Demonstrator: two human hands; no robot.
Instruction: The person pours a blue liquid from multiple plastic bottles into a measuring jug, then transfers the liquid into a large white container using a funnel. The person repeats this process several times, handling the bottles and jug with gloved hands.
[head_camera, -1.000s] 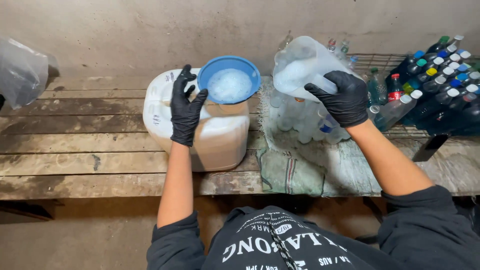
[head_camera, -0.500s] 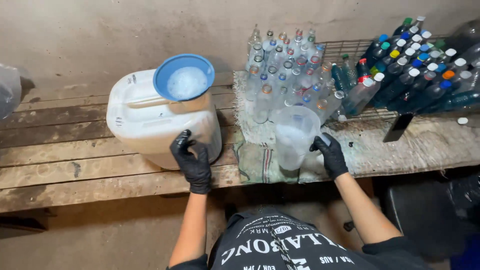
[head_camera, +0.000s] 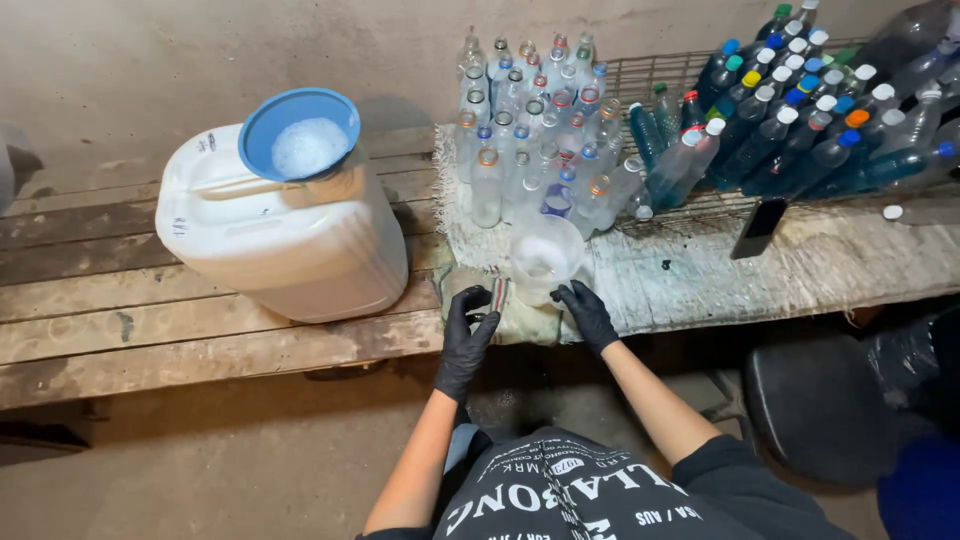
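Observation:
Both my hands wear black gloves at the front edge of a wooden bench (head_camera: 200, 340). My left hand (head_camera: 467, 335) pinches a small slender reddish and silver object (head_camera: 497, 290) standing on a stained cloth (head_camera: 520, 325). My right hand (head_camera: 588, 313) lies with its fingers spread, the fingertips at the foot of a clear plastic jug (head_camera: 545, 258). The jug stands upright on the cloth with a little foamy liquid inside. To the left sits a white jerrycan (head_camera: 290, 245) with a blue funnel (head_camera: 300, 132) in its neck, foam inside.
Several clear empty bottles (head_camera: 530, 130) stand upright behind the jug. More bottles with coloured caps (head_camera: 800, 110) lie stacked on a wire rack at the right. A dark phone (head_camera: 760, 228) lies near them. A black seat (head_camera: 820, 400) stands at the lower right.
The jug came down from above the funnel onto the cloth, and my right hand slid off it to its foot. My left hand left the jerrycan and took the small object.

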